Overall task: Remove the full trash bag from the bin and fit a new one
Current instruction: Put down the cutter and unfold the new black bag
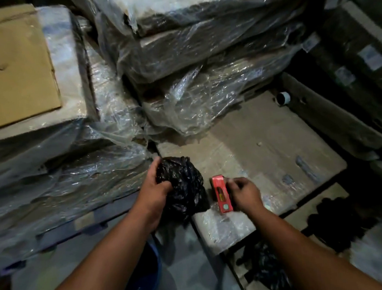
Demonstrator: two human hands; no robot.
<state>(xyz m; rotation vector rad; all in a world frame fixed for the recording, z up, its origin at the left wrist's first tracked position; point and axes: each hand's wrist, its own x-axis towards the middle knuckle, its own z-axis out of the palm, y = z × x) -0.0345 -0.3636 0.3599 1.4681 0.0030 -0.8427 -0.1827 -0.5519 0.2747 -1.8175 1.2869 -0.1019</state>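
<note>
My left hand (153, 189) grips a crumpled black plastic trash bag (184, 186) that rests at the corner of a plastic-wrapped cardboard box (266, 152). Just to its right, my right hand (244, 194) holds a small red carton (222, 194) upright on the same box top. A blue bin (148, 278) stands on the floor below my left forearm, which hides much of its opening; its inside looks dark. Another bunched black bag (270, 269) lies low on the floor to the right, under my right forearm.
Stacks of plastic-wrapped boxes (201, 59) rise straight ahead and at the left, one topped with a brown cardboard sheet (12, 67). Dark cartons with labels (366, 57) line the right side. A strip of grey floor (190, 270) runs between the stacks.
</note>
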